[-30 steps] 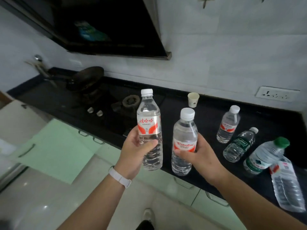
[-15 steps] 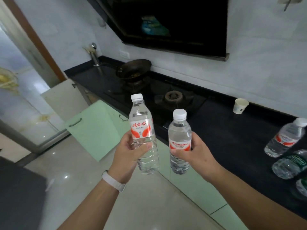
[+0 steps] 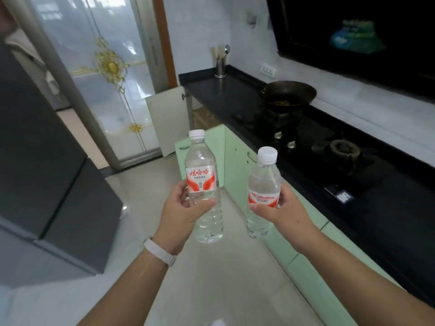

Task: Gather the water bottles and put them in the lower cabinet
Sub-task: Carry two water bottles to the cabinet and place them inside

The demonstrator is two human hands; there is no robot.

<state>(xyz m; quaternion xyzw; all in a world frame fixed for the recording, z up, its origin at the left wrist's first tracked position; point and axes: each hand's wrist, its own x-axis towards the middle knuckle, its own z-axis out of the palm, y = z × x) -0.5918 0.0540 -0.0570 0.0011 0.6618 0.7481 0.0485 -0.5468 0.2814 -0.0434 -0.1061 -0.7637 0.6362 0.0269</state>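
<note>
My left hand [image 3: 182,211] grips a tall clear water bottle [image 3: 202,175] with a white cap and a red-and-white label, held upright over the floor. My right hand [image 3: 283,214] grips a shorter clear water bottle [image 3: 263,184] with a white cap and a red label, also upright, just right of the first. Both bottles hang in front of the green lower cabinets [image 3: 237,165], whose nearest green door [image 3: 211,140] stands open towards me. The other bottles on the counter are out of view.
A black counter [image 3: 388,208] runs along the right with a gas stove [image 3: 339,151] and a dark wok [image 3: 289,94]. A white cabinet door [image 3: 168,121] stands open further back. A dark grey appliance [image 3: 47,161] stands on the left; a glass door [image 3: 106,78] lies behind.
The view has swung left along the counter, so the remaining bottles and paper cup have left the frame. Both hands still hold their bottles, now nearer the open green door.
</note>
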